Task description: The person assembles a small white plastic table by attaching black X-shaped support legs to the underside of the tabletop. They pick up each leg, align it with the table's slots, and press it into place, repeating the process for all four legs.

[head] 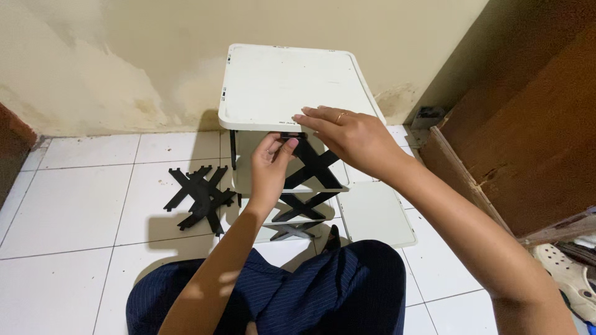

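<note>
A small rack with white shelf boards and black X-shaped side braces stands on the tiled floor against the wall. My right hand (344, 138) lies flat, fingers together, on the front edge of the top white shelf (279, 80). My left hand (271, 164) pinches the top end of the upper black X brace (313, 169) just under that shelf. Lower X braces (301, 208) sit below it between the lower shelves.
Spare black X braces (200, 195) lie on the floor to the left. A loose white shelf board (375, 214) lies on the tiles to the right. A brown wooden panel (528, 136) leans at right, with a pale shoe (568, 273) below it. My dark-trousered lap (310, 291) fills the foreground.
</note>
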